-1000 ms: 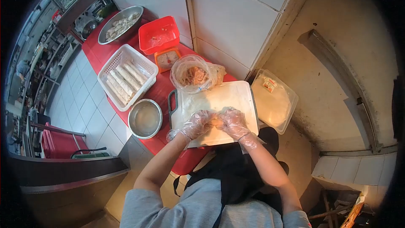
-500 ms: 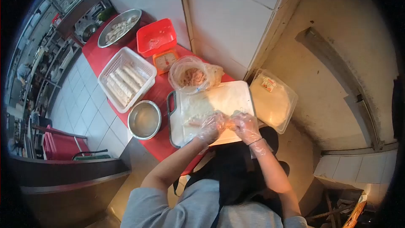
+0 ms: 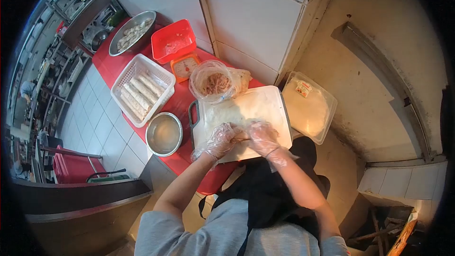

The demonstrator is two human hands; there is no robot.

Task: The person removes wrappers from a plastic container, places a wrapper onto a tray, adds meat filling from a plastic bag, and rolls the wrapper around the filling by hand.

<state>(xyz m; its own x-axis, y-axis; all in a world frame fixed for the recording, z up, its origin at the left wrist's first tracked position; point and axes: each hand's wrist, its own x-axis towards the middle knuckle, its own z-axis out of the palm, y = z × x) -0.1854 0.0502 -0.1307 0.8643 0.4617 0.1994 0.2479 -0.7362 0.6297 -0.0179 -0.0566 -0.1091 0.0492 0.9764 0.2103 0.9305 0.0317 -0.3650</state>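
Head view: left hand (image 3: 221,140) and right hand (image 3: 263,138) have been shifted leftward, filling (image 3: 243,138) seemingly pinched and shaped between.

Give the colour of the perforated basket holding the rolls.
The basket is white, seen best in the head view.

"Light?"
"Warm on my R; cooler, bluish on the tiled floor (image 3: 92,109), far L. Cutting board (image 3: 268,106) brightest upper R, greyish shadow nr my L hand (image 3: 221,141) & R hand (image 3: 263,138)."
"Glare?"
"Some, on the plastic gloves (image 3: 219,135)."
"Sharp?"
"Bit soft; L bkgd shelving (image 3: 83,16) fuzzy, bowed. Fisheye, corners blk."
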